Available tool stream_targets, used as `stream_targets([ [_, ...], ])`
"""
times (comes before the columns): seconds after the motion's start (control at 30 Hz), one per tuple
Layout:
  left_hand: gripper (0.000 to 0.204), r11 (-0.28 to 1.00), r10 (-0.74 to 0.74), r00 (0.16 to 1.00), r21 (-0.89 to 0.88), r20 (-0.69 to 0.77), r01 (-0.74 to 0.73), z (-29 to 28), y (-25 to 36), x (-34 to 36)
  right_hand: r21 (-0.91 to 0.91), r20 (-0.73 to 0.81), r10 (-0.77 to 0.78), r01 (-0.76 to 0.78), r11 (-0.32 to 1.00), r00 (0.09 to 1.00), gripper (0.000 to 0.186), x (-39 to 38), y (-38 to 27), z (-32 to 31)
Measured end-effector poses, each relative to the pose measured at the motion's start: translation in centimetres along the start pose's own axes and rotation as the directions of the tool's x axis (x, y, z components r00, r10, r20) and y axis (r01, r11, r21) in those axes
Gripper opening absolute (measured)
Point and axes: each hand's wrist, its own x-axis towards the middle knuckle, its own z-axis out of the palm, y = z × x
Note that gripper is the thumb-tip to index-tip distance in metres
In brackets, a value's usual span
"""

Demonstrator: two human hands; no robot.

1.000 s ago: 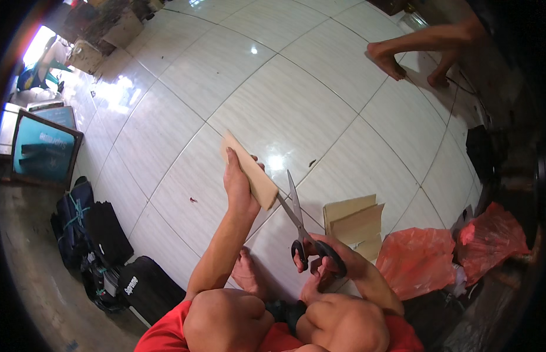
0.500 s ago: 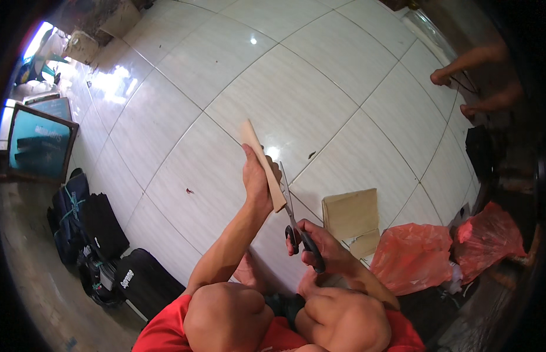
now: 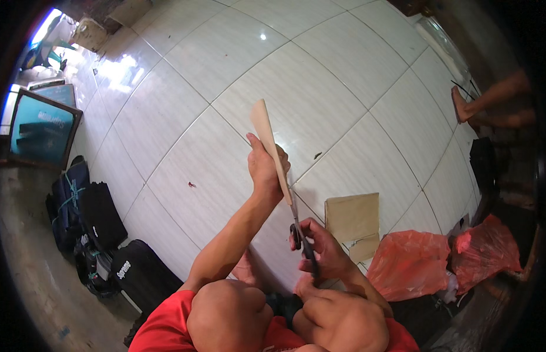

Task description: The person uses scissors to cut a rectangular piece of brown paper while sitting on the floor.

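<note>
My left hand grips a long folded piece of beige paper or card, held almost edge-on above the floor. Below it, my right hand holds black-handled metal scissors, fingers in the grips. The scissor blades reach up to the card's lower end; their tips are hidden, so I cannot tell whether they are cutting into it. Flat brown card pieces lie on the floor just right of the scissors.
White tiled floor spreads ahead. Dark fabric bundles and teal framed panels sit left, clutter at upper left. Crumpled red plastic bags lie right. Another person's bare legs and foot show at upper right.
My left hand and the card have moved up and rightward, the card turning more upright and edge-on. The scissors have closed up beneath it. The other person's legs have moved right and down.
</note>
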Motion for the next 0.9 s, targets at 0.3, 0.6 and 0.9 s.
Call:
stream_targets([
  [0.3, 0.049, 0.985, 0.144, 0.978, 0.077, 0.15, -0.156, 0.4, -1.8, 0.1, 0.028, 0.031, -0.039, 0.038, 0.999, 0.999, 0.074, 0.0, 0.4, -0.2],
  [0.6, 0.036, 0.94, -0.3, 0.949, 0.198, 0.096, 0.277, 0.9, 1.7, 0.9, -0.458, -0.201, -0.057, -0.042, 0.888, 0.978, 0.082, 0.5, 1.0, -1.1],
  [0.9, 0.044, 0.999, 0.016, 0.982, -0.045, 0.189, -0.008, 2.1, -1.5, 0.5, -0.026, -0.019, -0.078, 0.077, 0.997, 0.997, 0.077, 0.2, 1.4, -1.2],
])
